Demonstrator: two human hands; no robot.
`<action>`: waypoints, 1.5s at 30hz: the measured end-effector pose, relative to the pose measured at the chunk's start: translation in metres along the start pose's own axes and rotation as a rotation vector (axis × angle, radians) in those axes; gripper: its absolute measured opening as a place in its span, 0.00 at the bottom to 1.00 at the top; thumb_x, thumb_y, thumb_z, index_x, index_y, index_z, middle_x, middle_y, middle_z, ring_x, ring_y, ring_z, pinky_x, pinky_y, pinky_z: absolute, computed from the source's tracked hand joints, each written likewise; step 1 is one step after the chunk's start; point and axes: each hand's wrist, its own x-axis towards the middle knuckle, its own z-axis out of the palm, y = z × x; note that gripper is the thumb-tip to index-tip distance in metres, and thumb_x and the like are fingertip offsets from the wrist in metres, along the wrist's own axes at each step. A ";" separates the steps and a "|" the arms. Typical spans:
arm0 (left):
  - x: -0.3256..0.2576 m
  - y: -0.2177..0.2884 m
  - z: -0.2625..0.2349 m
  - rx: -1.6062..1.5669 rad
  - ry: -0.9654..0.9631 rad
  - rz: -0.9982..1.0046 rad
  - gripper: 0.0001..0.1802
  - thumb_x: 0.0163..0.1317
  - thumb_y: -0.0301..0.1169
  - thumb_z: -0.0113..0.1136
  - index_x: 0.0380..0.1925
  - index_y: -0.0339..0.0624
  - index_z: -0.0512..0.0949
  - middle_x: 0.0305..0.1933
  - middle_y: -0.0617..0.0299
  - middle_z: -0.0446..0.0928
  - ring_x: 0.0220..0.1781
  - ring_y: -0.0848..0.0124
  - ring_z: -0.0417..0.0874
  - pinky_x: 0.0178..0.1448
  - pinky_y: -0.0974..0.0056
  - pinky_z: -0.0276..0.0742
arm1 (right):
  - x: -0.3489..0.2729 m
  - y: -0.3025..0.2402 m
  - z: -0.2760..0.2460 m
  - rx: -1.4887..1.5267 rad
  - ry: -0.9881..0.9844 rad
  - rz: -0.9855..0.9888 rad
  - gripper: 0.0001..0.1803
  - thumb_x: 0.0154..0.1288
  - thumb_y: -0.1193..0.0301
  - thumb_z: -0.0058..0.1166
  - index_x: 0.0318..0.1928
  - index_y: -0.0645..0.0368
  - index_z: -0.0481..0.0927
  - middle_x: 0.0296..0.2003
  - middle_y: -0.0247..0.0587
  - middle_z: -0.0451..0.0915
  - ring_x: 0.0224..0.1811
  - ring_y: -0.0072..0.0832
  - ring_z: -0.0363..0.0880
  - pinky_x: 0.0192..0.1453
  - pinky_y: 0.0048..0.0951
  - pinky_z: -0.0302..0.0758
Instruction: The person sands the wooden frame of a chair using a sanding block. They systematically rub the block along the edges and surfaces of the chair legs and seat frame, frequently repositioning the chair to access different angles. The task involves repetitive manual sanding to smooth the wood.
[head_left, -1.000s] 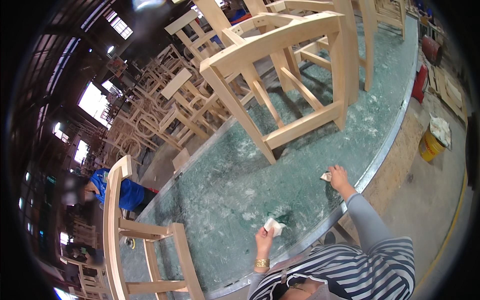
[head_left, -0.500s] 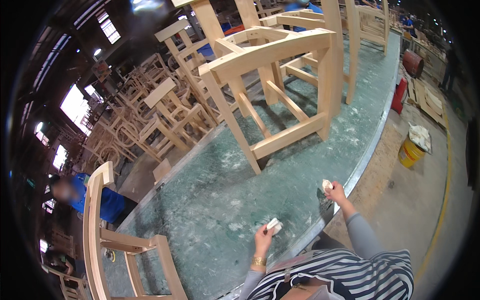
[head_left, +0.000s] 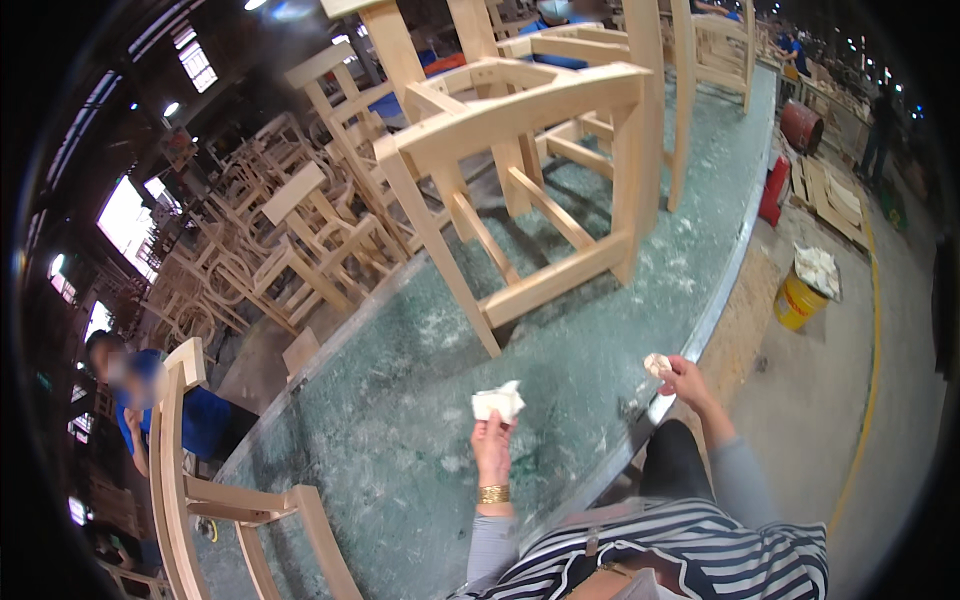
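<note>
My left hand pinches a white folded piece, paper or cloth, held up above the green worktable. My right hand grips a small crumpled pale wad with brownish marks, by the table's metal edge. Ahead of both hands stands a bare wooden chair frame without a seat panel. A second wooden chair frame is at the near left. Neither hand touches a chair.
Many unfinished chairs crowd the floor beyond the table's left side. A person in blue is at the left. Right of the table are a yellow bucket with white scraps, a red object and a rusty drum.
My left hand has moved left and forward, raising the white folded piece so its broad face shows. My right hand has stayed near the table edge. The view has shifted slightly.
</note>
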 end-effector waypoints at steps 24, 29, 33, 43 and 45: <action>0.237 0.219 0.167 -0.281 -0.151 0.359 0.23 0.65 0.46 0.48 0.53 0.44 0.70 0.48 0.58 0.77 0.46 0.63 0.79 0.45 0.59 0.79 | 0.280 -0.234 -0.044 0.716 0.163 -0.557 0.19 0.72 0.59 0.37 0.58 0.54 0.62 0.49 0.42 0.75 0.50 0.31 0.75 0.54 0.32 0.70; 0.237 0.189 0.169 -0.175 -0.061 0.571 0.22 0.66 0.46 0.48 0.52 0.43 0.70 0.48 0.59 0.76 0.46 0.64 0.79 0.47 0.60 0.79 | 0.329 -0.235 -0.033 0.693 0.100 -0.495 0.19 0.71 0.59 0.39 0.56 0.57 0.64 0.50 0.37 0.73 0.50 0.28 0.74 0.52 0.31 0.70; 0.229 0.203 0.170 -0.124 0.022 0.553 0.21 0.67 0.45 0.47 0.51 0.43 0.70 0.47 0.61 0.76 0.45 0.66 0.78 0.46 0.62 0.78 | 0.329 -0.235 -0.027 0.676 0.018 -0.403 0.18 0.70 0.61 0.41 0.54 0.57 0.67 0.45 0.36 0.75 0.45 0.27 0.75 0.48 0.32 0.72; 0.166 0.203 0.201 -0.117 0.257 0.932 0.24 0.69 0.45 0.42 0.58 0.42 0.62 0.57 0.59 0.69 0.57 0.68 0.71 0.60 0.60 0.67 | 0.309 -0.259 -0.022 0.510 -0.145 -0.190 0.15 0.67 0.60 0.46 0.43 0.58 0.76 0.30 0.38 0.79 0.32 0.30 0.78 0.34 0.34 0.76; 0.152 0.200 0.210 -0.149 0.356 0.843 0.25 0.69 0.46 0.42 0.59 0.42 0.60 0.61 0.58 0.65 0.61 0.66 0.67 0.63 0.58 0.63 | 0.294 -0.239 -0.015 0.613 -0.071 -0.326 0.15 0.68 0.60 0.44 0.46 0.57 0.74 0.35 0.38 0.78 0.36 0.28 0.77 0.38 0.33 0.75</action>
